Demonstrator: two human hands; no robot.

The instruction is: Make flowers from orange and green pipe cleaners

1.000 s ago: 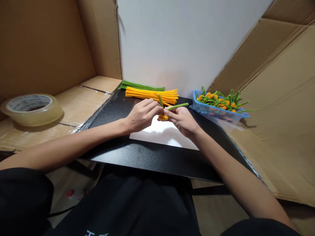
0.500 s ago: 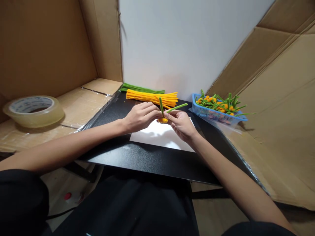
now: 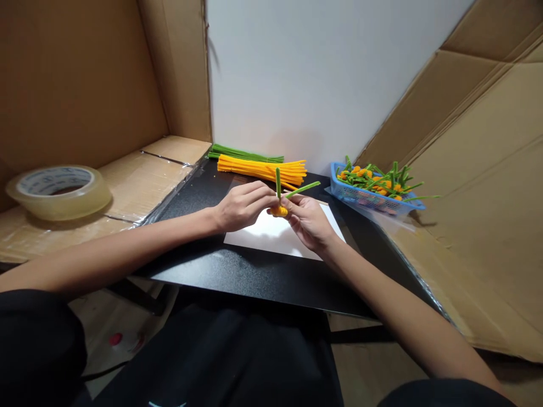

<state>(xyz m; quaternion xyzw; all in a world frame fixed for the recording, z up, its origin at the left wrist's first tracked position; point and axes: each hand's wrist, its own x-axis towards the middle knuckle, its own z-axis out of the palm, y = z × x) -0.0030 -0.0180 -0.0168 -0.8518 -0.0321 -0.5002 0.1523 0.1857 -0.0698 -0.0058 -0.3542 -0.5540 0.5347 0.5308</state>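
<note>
Between my two hands is a small pipe-cleaner piece [image 3: 279,211], an orange coiled body with two green ends sticking up and to the right. My left hand [image 3: 246,206] pinches it from the left, fingers curled. From the other side, my right hand [image 3: 311,220] grips it between thumb and fingers. Both are held above a white sheet [image 3: 258,233] on the black table. Behind the hands lie a bundle of orange pipe cleaners [image 3: 258,167] and a bundle of green pipe cleaners [image 3: 246,154].
A blue basket [image 3: 360,195] full of similar orange and green pieces stands at the back right. On cardboard at the left lies a big roll of clear tape [image 3: 80,200]. Cardboard walls flank both sides, with a white panel [image 3: 314,79] behind the black table [image 3: 199,263].
Both hands have shifted very slightly, the right one a little left and down. The orange body has tilted a bit and shows more from the front.
</note>
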